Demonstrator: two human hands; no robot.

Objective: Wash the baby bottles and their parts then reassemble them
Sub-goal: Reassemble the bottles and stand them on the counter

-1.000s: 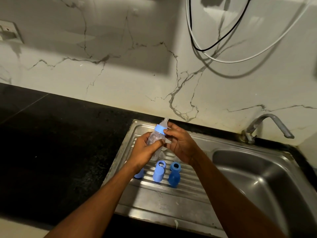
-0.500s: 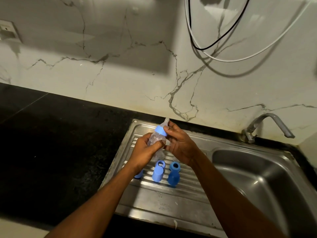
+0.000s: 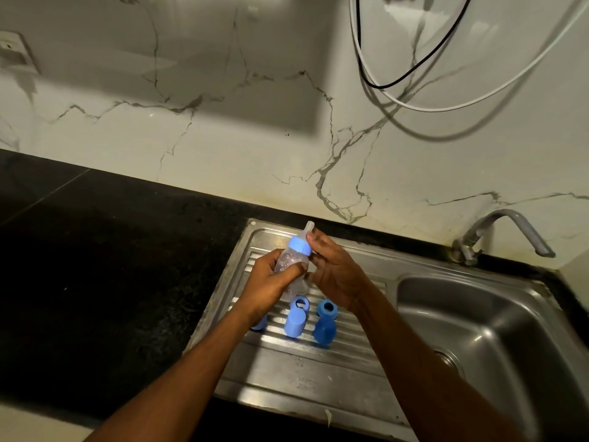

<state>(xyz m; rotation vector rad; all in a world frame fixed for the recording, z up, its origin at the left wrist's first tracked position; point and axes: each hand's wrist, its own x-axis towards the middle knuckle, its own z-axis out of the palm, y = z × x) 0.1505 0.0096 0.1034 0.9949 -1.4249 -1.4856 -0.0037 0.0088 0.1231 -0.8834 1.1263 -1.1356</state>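
- A pale scrap [image 3: 327,417] lies at the near edge of the steel sink [image 3: 318,393], which is set into the black table [image 3: 95,250].
- On the ribbed drainboard, about midway between its near and far edges, a light blue cap [image 3: 294,327] and a dark blue cap [image 3: 324,331] sit side by side, close but apart. Each shows a round open mouth at its far end. Whether that mouth is a separate ring cannot be told.
- Left of them, another blue piece [image 3: 258,325] shows from under the left wrist, mostly hidden.
- The left hand [image 3: 271,279] has its grip closed round the clear bottle [image 3: 291,261], with the thumb across the front. The bottle is held in the air above the far part of the drainboard, tilted so its top points toward the wall.
- The right hand [image 3: 334,272] grips with thumb and forefinger tips pinched on the blue collar [image 3: 299,245], just under the clear teat [image 3: 309,226]. Its other fingers are loosely curled.
- The basin [image 3: 494,314] takes up the right part of the sink, with the drain [image 3: 447,358] at its bottom.
- A tap [image 3: 510,231] stands at the sink's far right corner, its spout bent over the basin.
- The veined marble wall [image 3: 223,138] rises behind the table. A socket [image 3: 12,52] sits high on its left, and a white cable [image 3: 446,106] and a black cable [image 3: 398,81] hang in loops on its right.
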